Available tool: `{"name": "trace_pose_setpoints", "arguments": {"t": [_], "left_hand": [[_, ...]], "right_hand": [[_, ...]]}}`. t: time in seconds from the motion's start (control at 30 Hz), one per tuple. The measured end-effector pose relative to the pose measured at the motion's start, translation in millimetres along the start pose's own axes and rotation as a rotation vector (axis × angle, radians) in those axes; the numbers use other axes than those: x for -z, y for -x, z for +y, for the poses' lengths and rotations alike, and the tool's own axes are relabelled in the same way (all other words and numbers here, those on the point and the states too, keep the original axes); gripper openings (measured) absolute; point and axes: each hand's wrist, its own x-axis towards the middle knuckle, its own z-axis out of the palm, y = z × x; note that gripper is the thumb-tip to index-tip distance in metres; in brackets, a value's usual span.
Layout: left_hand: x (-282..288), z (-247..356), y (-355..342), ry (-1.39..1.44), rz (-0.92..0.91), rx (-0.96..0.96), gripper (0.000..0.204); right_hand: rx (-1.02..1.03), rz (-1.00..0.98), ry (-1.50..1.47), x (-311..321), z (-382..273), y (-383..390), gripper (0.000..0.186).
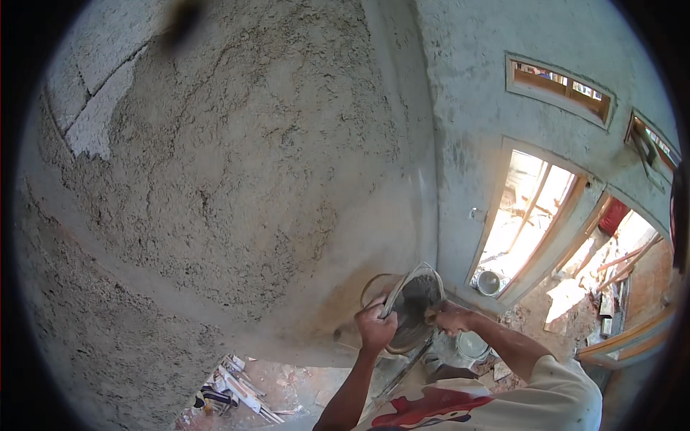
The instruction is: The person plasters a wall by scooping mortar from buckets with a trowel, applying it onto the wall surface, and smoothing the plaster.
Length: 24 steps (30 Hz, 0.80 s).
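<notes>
A bucket (439,281) with grey wet mortar (415,310) inside stands tilted toward me, low by the rough plastered wall (244,144). My left hand (376,327) is closed on the bucket's near-left rim, where a pale curved band, perhaps its handle, passes the fingers. At the bucket's right side my right hand (451,318) is closed, its fingers at the opening. Something brownish shows at its fingertips, but I cannot make out what it is. What the bucket rests on is hidden.
Below right stands a pale bucket (471,346); another bucket (489,282) sits at the bright doorway (521,208). Timber scraps (241,388) lie on the floor at lower left. The smoother right wall (467,93) has a narrow window (562,87). Planks and rubble lie beyond.
</notes>
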Motion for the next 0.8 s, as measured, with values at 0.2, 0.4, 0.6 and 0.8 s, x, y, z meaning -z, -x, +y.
{"name": "trace_pose_setpoints", "arguments": {"t": [0.2, 0.4, 0.6, 0.8], "left_hand": [[11, -7, 22, 0.172, 0.043, 0.199, 0.017], [23, -49, 41, 0.199, 0.301, 0.519, 0.017], [25, -57, 37, 0.257, 0.458, 0.652, 0.013], [17, -88, 41, 0.163, 0.502, 0.728, 0.015]], "right_hand": [[-0.153, -0.408, -1.199, -75, 1, 19, 0.027], [0.035, -0.223, -1.418, -101, -36, 31, 0.025], [0.100, -0.248, -1.336, -83, -50, 31, 0.026], [0.328, -0.404, -1.569, -35, -63, 5, 0.029]]}}
